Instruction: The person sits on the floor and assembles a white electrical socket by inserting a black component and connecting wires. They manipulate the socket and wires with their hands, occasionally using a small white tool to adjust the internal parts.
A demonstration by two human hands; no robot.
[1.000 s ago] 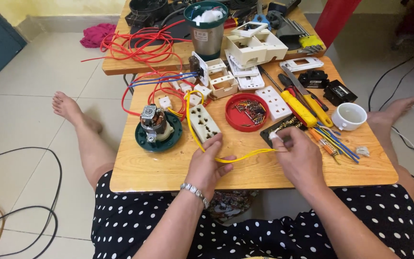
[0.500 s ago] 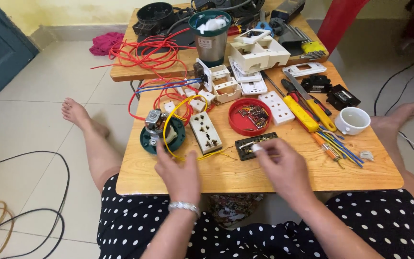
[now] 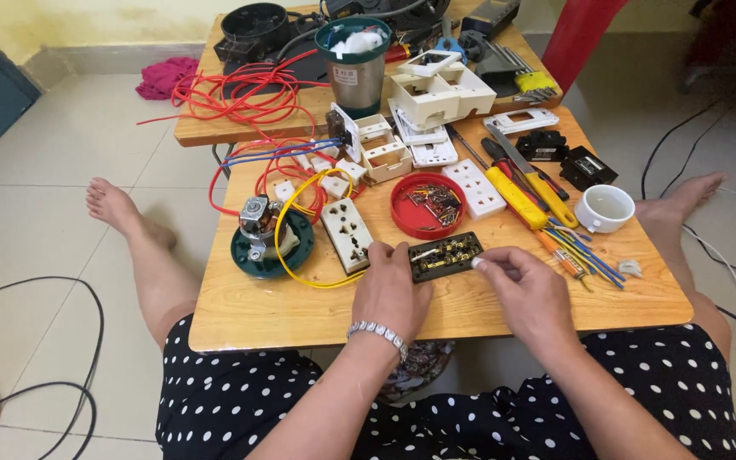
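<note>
Between both hands lies a black socket block [image 3: 445, 255], brass contacts showing.

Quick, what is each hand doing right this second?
Left hand: fingers curled, resting at the left end of the black rectangular socket insert with brass contacts.
Right hand: fingertips pinched at its right end.
</note>
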